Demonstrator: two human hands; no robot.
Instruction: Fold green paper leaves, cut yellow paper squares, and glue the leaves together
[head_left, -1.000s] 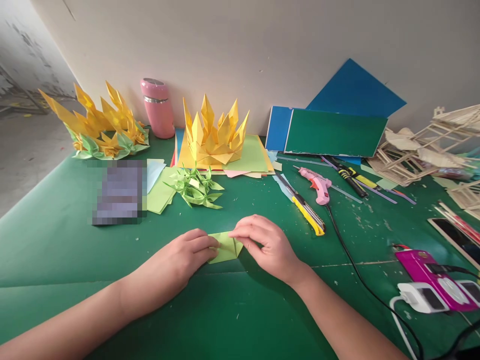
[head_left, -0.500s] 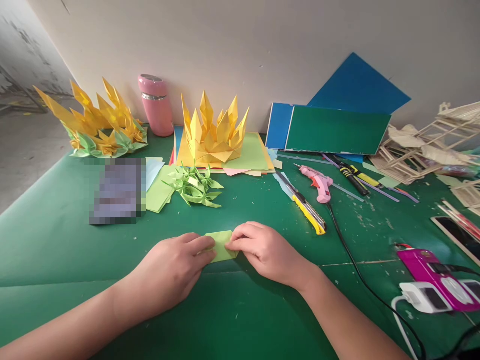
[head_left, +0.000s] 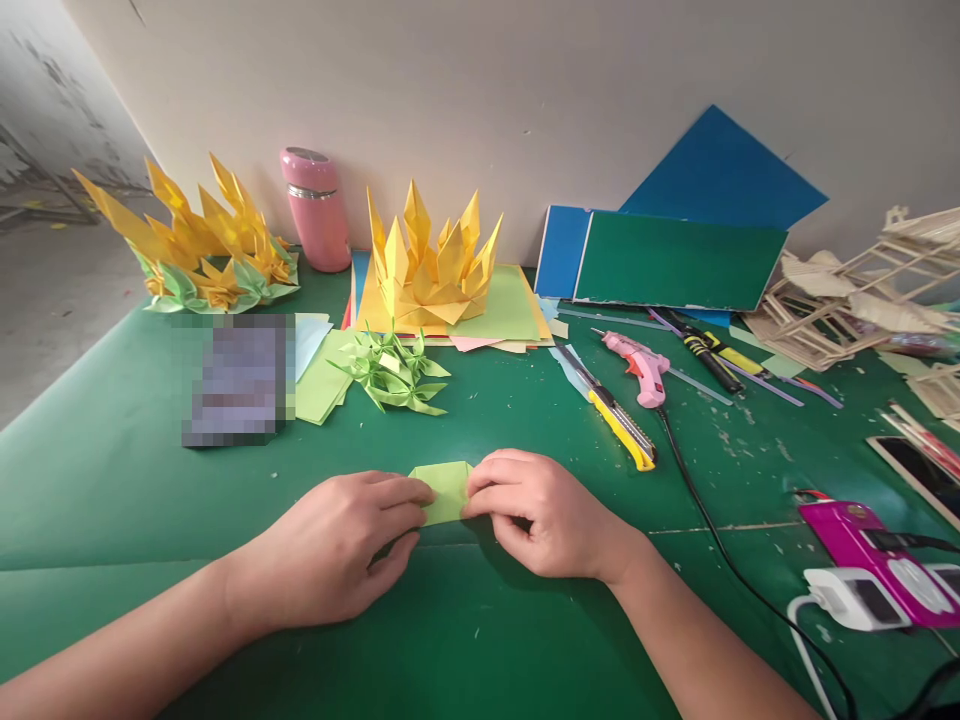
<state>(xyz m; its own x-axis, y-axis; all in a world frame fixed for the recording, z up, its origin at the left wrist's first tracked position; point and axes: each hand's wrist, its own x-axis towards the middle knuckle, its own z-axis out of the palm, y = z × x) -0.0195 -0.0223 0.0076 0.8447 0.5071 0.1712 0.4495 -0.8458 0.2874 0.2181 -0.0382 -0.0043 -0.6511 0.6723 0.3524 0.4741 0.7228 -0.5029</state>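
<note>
A small folded piece of light green paper [head_left: 446, 488] lies on the green table cover [head_left: 112, 480] near the front. My left hand [head_left: 345, 545] presses its fingertips on the paper's left edge. My right hand [head_left: 544, 510] pinches the paper's right edge with curled fingers. Both hands rest low on the table, the paper between them.
Behind lie a pile of folded green paper pieces [head_left: 394, 372], yellow paper crowns [head_left: 431, 262] [head_left: 199, 245], a pink flask [head_left: 315, 210], a yellow utility knife [head_left: 619, 420], a pink glue gun [head_left: 637, 365] with a black cord, coloured card sheets [head_left: 675, 265], wooden stick models [head_left: 847, 300] and a power strip [head_left: 870, 590] at the right.
Both hands have slid slightly toward me with the paper. The right hand's fingers have curled down onto the paper's right edge, and the paper now looks narrower.
</note>
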